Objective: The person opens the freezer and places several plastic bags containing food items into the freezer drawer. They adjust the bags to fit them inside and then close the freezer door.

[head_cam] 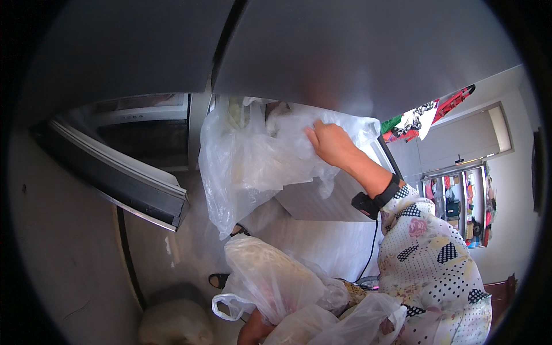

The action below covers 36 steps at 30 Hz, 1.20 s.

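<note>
In the head view my right hand (330, 140) pinches a large translucent plastic bag (254, 159) that hangs over the front of a refrigerator's pulled-out lower drawer. Its fingertips are partly tucked into the film. Low in the view my left hand (258, 327) is mostly hidden under a filled plastic bag (276, 276) with pale contents, which rests on it; its fingers cannot be seen. More plastic bags (315, 325) lie bunched against my body beside that one.
Dark refrigerator doors (366, 51) span the top. At left, another lower compartment's drawer or door (125, 172) stands ajar. A pale rounded sack-like thing (174, 321) is on the floor at lower left. Farther right are a filled shelf rack (457, 202) and a door (465, 142).
</note>
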Available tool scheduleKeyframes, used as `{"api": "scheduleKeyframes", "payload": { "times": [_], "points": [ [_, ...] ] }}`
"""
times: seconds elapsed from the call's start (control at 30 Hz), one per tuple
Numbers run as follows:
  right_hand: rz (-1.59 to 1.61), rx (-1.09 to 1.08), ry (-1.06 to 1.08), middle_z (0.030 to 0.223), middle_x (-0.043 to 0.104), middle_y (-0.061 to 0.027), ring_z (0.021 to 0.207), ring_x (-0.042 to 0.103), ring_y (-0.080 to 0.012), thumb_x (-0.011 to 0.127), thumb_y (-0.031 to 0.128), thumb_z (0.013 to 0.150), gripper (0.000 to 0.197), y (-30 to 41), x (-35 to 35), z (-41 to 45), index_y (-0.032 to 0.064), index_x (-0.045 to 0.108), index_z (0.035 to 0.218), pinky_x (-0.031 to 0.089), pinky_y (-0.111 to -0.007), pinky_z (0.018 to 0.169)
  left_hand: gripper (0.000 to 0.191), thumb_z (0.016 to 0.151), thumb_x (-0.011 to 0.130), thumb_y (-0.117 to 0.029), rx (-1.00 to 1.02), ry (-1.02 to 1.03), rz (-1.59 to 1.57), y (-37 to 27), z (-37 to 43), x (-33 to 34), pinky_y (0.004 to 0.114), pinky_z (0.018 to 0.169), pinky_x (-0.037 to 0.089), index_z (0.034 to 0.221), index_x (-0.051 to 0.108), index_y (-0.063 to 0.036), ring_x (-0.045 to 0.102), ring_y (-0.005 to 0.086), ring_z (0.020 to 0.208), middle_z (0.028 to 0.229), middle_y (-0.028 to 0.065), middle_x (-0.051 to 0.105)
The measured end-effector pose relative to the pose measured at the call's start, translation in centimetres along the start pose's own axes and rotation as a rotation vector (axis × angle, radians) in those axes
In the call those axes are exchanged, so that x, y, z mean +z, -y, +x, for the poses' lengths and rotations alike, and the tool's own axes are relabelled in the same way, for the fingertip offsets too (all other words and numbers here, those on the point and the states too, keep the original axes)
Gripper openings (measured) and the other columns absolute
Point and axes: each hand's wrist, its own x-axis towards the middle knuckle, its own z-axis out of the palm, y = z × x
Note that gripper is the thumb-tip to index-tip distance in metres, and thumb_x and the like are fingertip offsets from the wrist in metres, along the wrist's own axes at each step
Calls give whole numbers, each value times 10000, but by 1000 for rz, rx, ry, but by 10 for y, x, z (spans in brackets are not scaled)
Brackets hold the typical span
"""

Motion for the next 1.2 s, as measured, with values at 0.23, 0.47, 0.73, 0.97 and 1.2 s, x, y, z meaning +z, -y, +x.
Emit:
{"api": "scheduleKeyframes", "payload": {
  "times": [0.23,0.47,0.73,0.97,1.2],
  "points": [
    [-431,-243,147,956,613,-92,1107,518,-272,638,299,743,212,-13,-15,-21,97,701,738,435,-419,867,529,693,766,-149,23,-3,0,6,-3,-6,365,928,413,1154,547,-7,532,218,1054,1144,106,568],
    [-178,-360,-111,1136,563,-149,1248,404,-360,719,223,655,474,-7,0,-2,83,611,1094,405,-411,966,524,687,773,-142,40,13,-3,10,-3,-10,361,922,421,1145,556,-9,541,211,1043,1135,101,575],
    [-50,-349,-176,1093,569,-167,1007,543,-344,631,40,685,357,-38,41,13,19,581,1038,466,-454,801,518,679,782,-133,54,16,-8,10,-4,-16,356,915,430,1135,567,-12,552,204,1031,1124,94,583],
    [-80,-533,-522,1128,584,-114,1027,552,-314,650,91,717,314,-10,19,-1,82,638,1030,445,-419,819,513,672,789,-125,79,29,19,4,-4,-18,352,908,438,1126,577,-14,562,197,1020,1115,89,590],
    [106,-749,-33,1235,525,-83,1167,482,-251,670,77,656,571,39,3,-60,105,533,1210,282,-510,990,564,612,820,-107,-23,19,-85,-5,-1,-18,390,955,400,1122,582,-64,530,233,1090,1159,86,562]
  ]
}}
